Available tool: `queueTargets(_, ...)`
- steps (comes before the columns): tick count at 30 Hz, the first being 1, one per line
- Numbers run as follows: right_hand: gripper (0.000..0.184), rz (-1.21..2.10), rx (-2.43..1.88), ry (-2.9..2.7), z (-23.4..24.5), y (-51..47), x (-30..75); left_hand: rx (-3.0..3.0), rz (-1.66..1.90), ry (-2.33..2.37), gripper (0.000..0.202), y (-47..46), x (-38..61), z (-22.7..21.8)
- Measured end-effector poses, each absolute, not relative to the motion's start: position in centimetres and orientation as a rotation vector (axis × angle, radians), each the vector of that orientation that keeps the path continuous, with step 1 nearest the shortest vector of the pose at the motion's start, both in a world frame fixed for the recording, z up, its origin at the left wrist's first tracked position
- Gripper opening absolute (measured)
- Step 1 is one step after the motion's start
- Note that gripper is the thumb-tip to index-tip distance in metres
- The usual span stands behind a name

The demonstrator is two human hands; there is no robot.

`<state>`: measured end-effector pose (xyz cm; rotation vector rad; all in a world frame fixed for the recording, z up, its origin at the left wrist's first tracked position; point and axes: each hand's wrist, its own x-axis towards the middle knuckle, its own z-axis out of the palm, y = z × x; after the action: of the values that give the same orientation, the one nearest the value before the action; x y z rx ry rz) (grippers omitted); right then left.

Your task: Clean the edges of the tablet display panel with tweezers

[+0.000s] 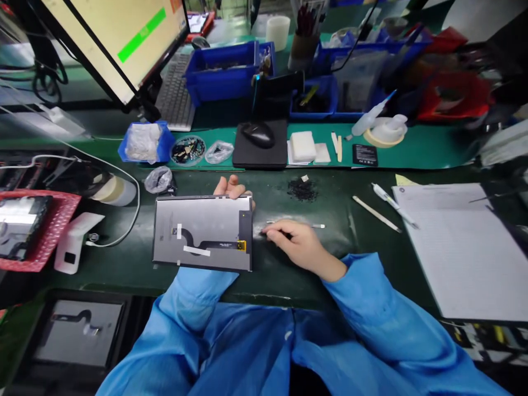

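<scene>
Head view: a dark green bench (334,190); a lit monitor (119,38) stands beyond the left fingers (236,192), off to their left. Partly hidden by it, these fingers grasp a flat display panel (208,223) at its far edge. The right fingers (280,240), bunched just beside the panel, partly cover a slim rod (319,226); whether they hold anything is unclear. Beyond them lie black scraps (302,190); to their right, a pen (394,204) and paper (466,247).

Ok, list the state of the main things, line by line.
Display panel: held, grey side facing the camera.
Left hand: closed on the panel.
Right hand: fingers bent; cannot tell if holding anything.
Monitor: on, showing a green bar.
Mouse: on its black pad, unheld.
Pen: lying at the paper's edge.
Small blue bin: open, filled.
</scene>
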<state>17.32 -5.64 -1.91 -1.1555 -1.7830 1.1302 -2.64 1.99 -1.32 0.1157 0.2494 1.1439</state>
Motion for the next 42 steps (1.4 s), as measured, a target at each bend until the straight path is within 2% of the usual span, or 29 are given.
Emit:
queueTargets(4, 0.034, 1.570, -0.986, -1.620, -2.1, -6.7, 16.2, 0.137, 1.143, 0.302, 0.053, 1.6, -2.1, -1.0)
queueTargets(8, 0.041, 1.751, -0.903, -1.466, -2.0, -6.8, 16.1, 0.136, 1.127, 0.332, 0.056, 1.4, -1.3, -1.2)
queueTargets(26, 0.016, 1.660, -0.957, -1.430, -0.8, -6.7, 16.7, 0.153, 1.092, 0.437, 0.049, 0.9, 0.0, -1.2)
queueTargets(33, 0.024, 1.760, -0.936, -1.311, -0.9, -6.4, 16.7, 0.147, 1.138, 0.560, 0.047, 0.8, 0.6, -1.1)
queueTargets(42, 0.028, 1.865, -0.898, -1.248, -0.8, -6.4, 16.6, 0.076, 1.135, 0.569, 0.051, 0.4, 1.1, 1.1)
